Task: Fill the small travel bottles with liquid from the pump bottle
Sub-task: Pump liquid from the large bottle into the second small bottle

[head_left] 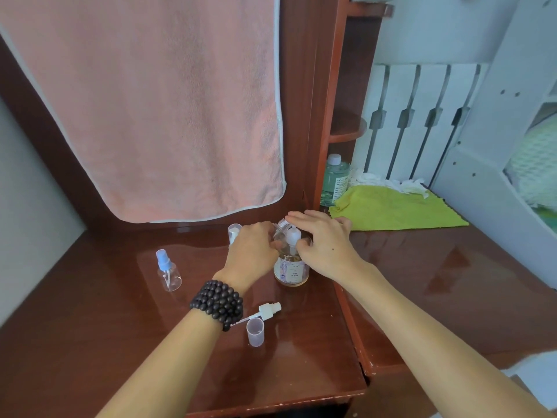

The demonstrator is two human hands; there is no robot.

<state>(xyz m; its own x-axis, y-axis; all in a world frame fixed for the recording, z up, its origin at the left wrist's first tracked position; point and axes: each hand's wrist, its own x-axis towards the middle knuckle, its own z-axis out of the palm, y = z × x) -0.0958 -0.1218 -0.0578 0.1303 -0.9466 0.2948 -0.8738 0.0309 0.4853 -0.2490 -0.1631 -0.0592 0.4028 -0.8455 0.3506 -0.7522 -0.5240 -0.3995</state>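
Left hand [253,248] fingers curl round a small clear bottle held at the pump bottle [291,268] nozzle. Right hand [321,241] fingers lie extended over the pump head. Glossy wooden desk [120,327] nearer the wrists holds a loose spray cap [268,310]; desk edge lies right.

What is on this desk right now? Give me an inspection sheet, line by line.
Surface: glossy red-brown wooden desk.
Job's things: pump bottle upright at centre; blue-capped spray bottle upright at left; another small bottle behind the left hand; loose spray head lying beside an open clear cap.
Clutter: green cloth, white tissue, green liquid bottle.
Hands: left hand and right hand both at the pump bottle's top; fingers' grip unclear.
Cables: nothing seen.
Surroundings: pink towel hanging, white slatted frame.
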